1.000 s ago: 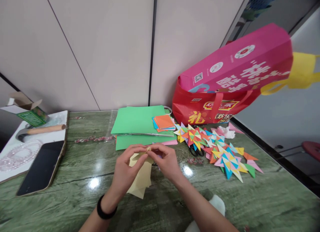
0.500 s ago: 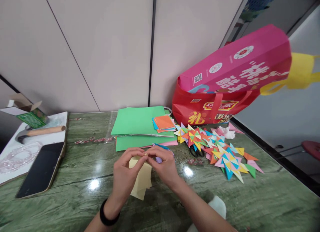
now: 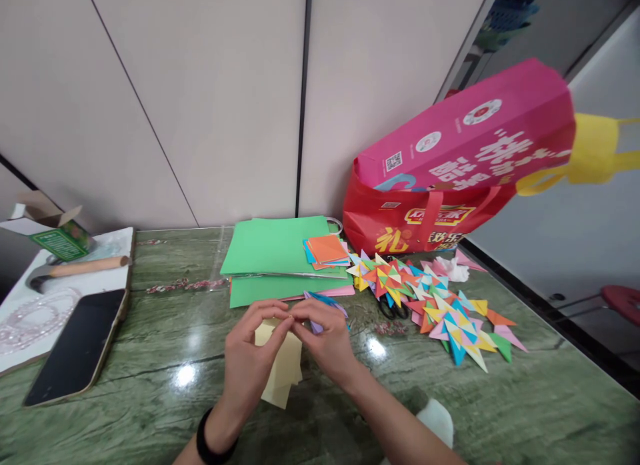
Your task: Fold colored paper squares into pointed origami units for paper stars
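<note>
My left hand (image 3: 257, 341) and my right hand (image 3: 324, 335) meet fingertip to fingertip above the green table. Thumbs and forefingers of both pinch one tiny yellowish piece, nearly all hidden by the fingers; it looks like folded paper. Beneath them lie pale yellow paper sheets (image 3: 285, 365), partly covered by my left hand. Just behind my right hand rest blue and purple folded paper pieces (image 3: 320, 305). A black band (image 3: 207, 441) circles my left wrist.
Green paper sheets (image 3: 275, 245) carry small coloured squares (image 3: 327, 249). Many-coloured folded paper stars (image 3: 460, 325) spread rightward, near black scissors (image 3: 394, 309). Behind stand red (image 3: 385, 218) and pink bags (image 3: 480, 145). Leftward are a phone (image 3: 77, 345), hammer (image 3: 85, 265) and green box (image 3: 63, 238).
Both hands stay together in the same pinch. Their fingertips have shifted slightly and now cover more of the tiny yellowish piece. The camera view has moved a little.
</note>
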`<state>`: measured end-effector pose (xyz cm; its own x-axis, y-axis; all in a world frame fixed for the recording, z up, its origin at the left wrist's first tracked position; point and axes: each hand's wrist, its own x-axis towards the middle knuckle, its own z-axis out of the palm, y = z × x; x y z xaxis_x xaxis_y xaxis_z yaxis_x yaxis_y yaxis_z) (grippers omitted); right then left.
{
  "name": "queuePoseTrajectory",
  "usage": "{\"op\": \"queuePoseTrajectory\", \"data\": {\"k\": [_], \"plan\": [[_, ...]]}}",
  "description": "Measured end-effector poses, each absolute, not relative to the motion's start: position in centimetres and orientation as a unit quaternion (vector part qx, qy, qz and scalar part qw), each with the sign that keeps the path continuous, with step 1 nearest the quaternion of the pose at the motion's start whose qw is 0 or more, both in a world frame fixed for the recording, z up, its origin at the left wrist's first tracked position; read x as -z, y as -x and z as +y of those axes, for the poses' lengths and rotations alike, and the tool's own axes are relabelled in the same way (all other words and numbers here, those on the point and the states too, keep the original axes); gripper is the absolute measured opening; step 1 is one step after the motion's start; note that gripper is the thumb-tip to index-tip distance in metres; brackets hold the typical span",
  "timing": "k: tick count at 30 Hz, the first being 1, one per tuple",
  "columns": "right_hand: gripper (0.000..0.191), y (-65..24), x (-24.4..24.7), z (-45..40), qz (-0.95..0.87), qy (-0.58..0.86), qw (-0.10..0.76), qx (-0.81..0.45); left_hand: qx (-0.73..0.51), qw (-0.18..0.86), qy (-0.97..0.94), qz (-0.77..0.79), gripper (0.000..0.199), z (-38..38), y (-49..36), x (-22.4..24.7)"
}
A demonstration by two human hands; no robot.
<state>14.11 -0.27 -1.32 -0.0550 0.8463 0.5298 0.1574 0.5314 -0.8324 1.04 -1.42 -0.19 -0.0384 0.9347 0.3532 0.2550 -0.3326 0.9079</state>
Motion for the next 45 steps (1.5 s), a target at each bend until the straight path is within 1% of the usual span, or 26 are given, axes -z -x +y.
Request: {"op": "queuePoseTrajectory", "data": {"k": [6, 15, 17, 21, 27, 30, 34, 38, 42, 45], "plan": [[0.008, -14.1, 1.3, -0.3, -0.664, 0.393, 0.566, -0.291, -0.543, 0.313, -0.604, 0.493, 0.006, -1.4, -1.2, 0.3], [0.009, -14.0, 1.4, -0.3, -0.661, 0.394, 0.569, -0.290, -0.524, 0.301, -0.628, 0.491, 0.005, -1.4, -1.2, 0.1], [0.008, -14.1, 1.3, -0.3, -0.642, 0.401, 0.573, -0.313, -0.512, 0.325, -0.618, 0.499, 0.005, -1.2, -0.9, 0.0], [0.004, -14.5, 1.0, -0.1, -0.577, 0.425, 0.575, -0.394, -0.464, 0.372, -0.596, 0.539, 0.019, -0.7, -0.2, -0.4], [0.006, -14.8, 1.1, 0.2, -0.542, 0.424, 0.549, -0.474, -0.441, 0.380, -0.603, 0.545, 0.015, -0.2, 0.0, -0.6], [0.010, -14.8, 1.2, 0.3, -0.544, 0.420, 0.534, -0.493, -0.444, 0.380, -0.604, 0.541, 0.015, -0.3, -0.2, -0.6], [0.014, -14.8, 1.2, 0.3, -0.533, 0.420, 0.536, -0.501, -0.447, 0.380, -0.601, 0.543, 0.014, -0.4, -0.2, -0.9], [0.018, -14.9, 1.3, 0.4, -0.524, 0.428, 0.540, -0.501, -0.403, 0.430, -0.602, 0.539, 0.017, -0.3, -0.3, -1.0], [0.019, -15.1, 1.3, 0.4, -0.543, 0.428, 0.538, -0.483, -0.334, 0.496, -0.612, 0.517, 0.025, -0.3, -0.4, -1.1], [0.019, -15.1, 1.2, 0.4, -0.541, 0.435, 0.540, -0.476, -0.325, 0.527, -0.593, 0.514, 0.026, -0.4, -0.5, -1.2]]}}
